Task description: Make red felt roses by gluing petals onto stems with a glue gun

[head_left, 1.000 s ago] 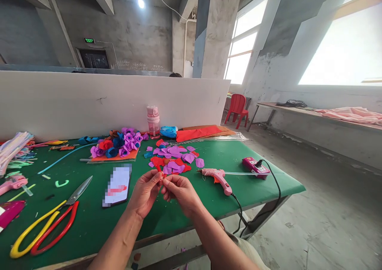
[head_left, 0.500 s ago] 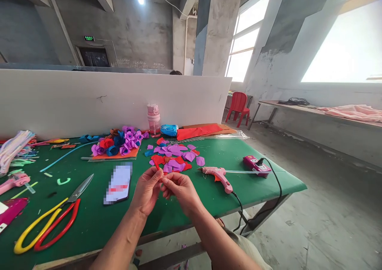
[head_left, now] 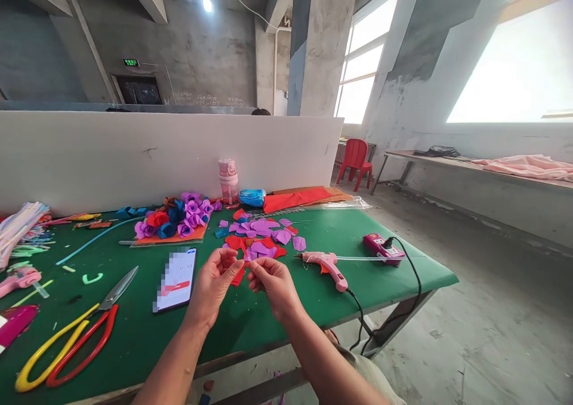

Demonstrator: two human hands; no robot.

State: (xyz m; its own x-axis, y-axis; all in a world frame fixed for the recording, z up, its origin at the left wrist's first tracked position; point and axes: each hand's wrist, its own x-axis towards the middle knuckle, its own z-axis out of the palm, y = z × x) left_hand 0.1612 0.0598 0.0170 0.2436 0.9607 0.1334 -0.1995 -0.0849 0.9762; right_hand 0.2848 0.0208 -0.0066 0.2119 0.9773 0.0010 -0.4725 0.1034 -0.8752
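Observation:
Over the front of the green table, my left hand [head_left: 219, 282] and my right hand [head_left: 273, 282] meet fingertip to fingertip. Both pinch a small piece of red crepe paper [head_left: 238, 276]; part of it shows below my left fingers, and a narrow red strip sticks up between the hands. My fingers hide the rest. Just beyond them lies a loose pile of purple, red and blue paper petals [head_left: 259, 229]. To the right of my right hand, a pink hot glue gun [head_left: 326, 266] rests on its side with a clear glue stick in its back.
Left of my hands lie a phone [head_left: 176, 279] and large scissors [head_left: 83, 327] with yellow and red handles. Finished paper flowers [head_left: 179, 217] and a pink bottle [head_left: 228, 184] stand behind. A cord runs from the magenta power box [head_left: 382, 249] over the table's right edge.
The hands have shifted slightly, with the left fingers now more spread. More of the red paper shows below them, and the upright red strip looks thinner. The phone screen now shows digits.

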